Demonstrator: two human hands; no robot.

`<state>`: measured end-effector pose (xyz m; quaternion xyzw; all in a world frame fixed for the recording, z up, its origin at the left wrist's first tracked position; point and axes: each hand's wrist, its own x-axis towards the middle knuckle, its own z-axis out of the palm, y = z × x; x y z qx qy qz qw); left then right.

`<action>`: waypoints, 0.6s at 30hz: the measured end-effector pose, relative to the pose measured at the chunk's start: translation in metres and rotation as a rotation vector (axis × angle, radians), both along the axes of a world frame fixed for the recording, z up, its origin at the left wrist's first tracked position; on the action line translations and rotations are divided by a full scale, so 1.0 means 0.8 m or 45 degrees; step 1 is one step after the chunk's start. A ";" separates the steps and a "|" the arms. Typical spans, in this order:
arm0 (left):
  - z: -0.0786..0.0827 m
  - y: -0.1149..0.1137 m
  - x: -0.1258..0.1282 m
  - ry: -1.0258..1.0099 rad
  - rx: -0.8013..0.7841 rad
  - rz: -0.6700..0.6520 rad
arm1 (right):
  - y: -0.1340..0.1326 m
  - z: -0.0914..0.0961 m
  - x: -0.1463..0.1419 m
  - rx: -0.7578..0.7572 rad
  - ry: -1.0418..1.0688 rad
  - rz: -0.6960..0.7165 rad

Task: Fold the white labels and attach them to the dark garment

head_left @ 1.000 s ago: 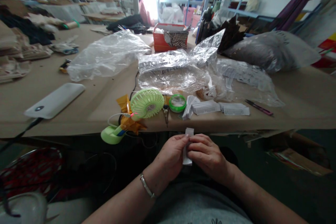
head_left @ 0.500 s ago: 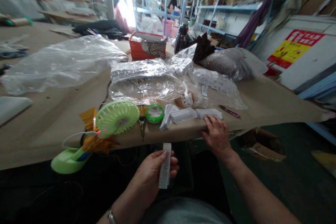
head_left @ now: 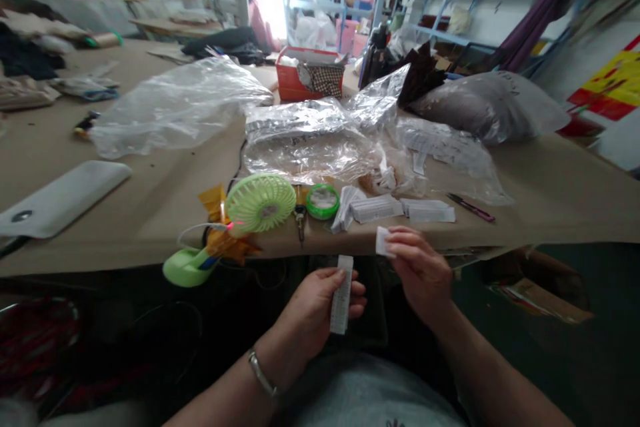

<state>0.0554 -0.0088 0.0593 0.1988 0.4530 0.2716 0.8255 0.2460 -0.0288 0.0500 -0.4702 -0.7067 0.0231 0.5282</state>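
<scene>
A narrow printed paper strip (head_left: 341,295) stands upright in the left hand (head_left: 317,303), held just below the table (head_left: 565,207) edge. Apart from it, the right hand (head_left: 420,273) pinches a small white paper slip (head_left: 383,241) between fingers and thumb. More printed paper strips (head_left: 377,209) lie unhandled in a row on the table, before clear plastic bags (head_left: 310,147).

Right hand (head_left: 419,273): raised from its earlier flat rest on the bench (head_left: 565,193) edge. Item newly held: small white paper slip (head_left: 383,241), pinched at the fingertips, at one o'clock from the long paper strip (head_left: 341,294).
</scene>
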 end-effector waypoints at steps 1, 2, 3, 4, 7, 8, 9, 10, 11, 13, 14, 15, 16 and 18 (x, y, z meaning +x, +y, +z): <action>-0.001 0.000 0.000 -0.079 0.021 0.007 | -0.003 0.002 -0.021 -0.011 -0.040 0.153; -0.001 0.000 -0.001 -0.151 0.049 0.026 | -0.005 0.002 -0.040 -0.005 -0.091 0.269; -0.002 0.000 -0.003 -0.207 0.072 0.053 | -0.007 0.001 -0.055 0.005 -0.141 0.345; -0.003 0.000 -0.006 -0.240 0.087 0.094 | -0.009 -0.003 -0.067 0.018 -0.187 0.385; -0.007 0.000 -0.014 -0.257 0.060 0.200 | -0.011 -0.015 -0.083 0.018 -0.284 0.413; -0.008 0.000 -0.016 -0.272 0.046 0.220 | -0.011 -0.019 -0.084 0.000 -0.311 0.425; -0.009 -0.001 -0.017 -0.292 0.037 0.229 | -0.011 -0.021 -0.084 -0.014 -0.333 0.440; -0.011 -0.002 -0.019 -0.312 0.032 0.230 | -0.011 -0.022 -0.083 -0.022 -0.347 0.455; -0.012 -0.003 -0.019 -0.328 0.029 0.228 | -0.012 -0.021 -0.082 -0.029 -0.356 0.466; -0.012 -0.005 -0.020 -0.338 0.032 0.223 | -0.012 -0.019 -0.081 -0.034 -0.372 0.483; -0.012 -0.007 -0.021 -0.335 0.033 0.217 | -0.013 -0.018 -0.081 -0.031 -0.382 0.492; -0.011 -0.008 -0.021 -0.333 0.034 0.210 | -0.014 -0.017 -0.080 -0.026 -0.391 0.500; -0.010 -0.010 -0.022 -0.326 0.036 0.205 | -0.014 -0.016 -0.080 -0.022 -0.399 0.508; -0.008 -0.012 -0.024 -0.307 0.038 0.199 | -0.016 -0.016 -0.080 -0.022 -0.414 0.525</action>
